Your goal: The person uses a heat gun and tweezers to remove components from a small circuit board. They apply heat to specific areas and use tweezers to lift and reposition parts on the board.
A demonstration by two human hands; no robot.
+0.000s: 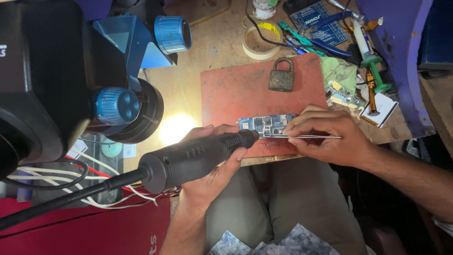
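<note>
Left hand (212, 163): grip wrapped shut around black hot-air handpiece (198, 156), nozzle at near-left edge of blue circuit board (265, 125). Right hand (325, 137): fingers pinched closed on thin metal tweezers (311, 137), lying across board's near edge. Board rests on red mat (236, 89) on table (212, 47), rusty padlock (281, 74) farther back.

Both hands (214, 160) (325, 137) clenched, fingertips nearly meeting

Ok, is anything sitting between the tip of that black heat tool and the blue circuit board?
Nothing visible does. The left hand points the black hot-air handpiece straight at the blue circuit board on the red mat. The right hand holds tweezers along the board's near edge, beside the nozzle. The padlock lies farther back.
</note>
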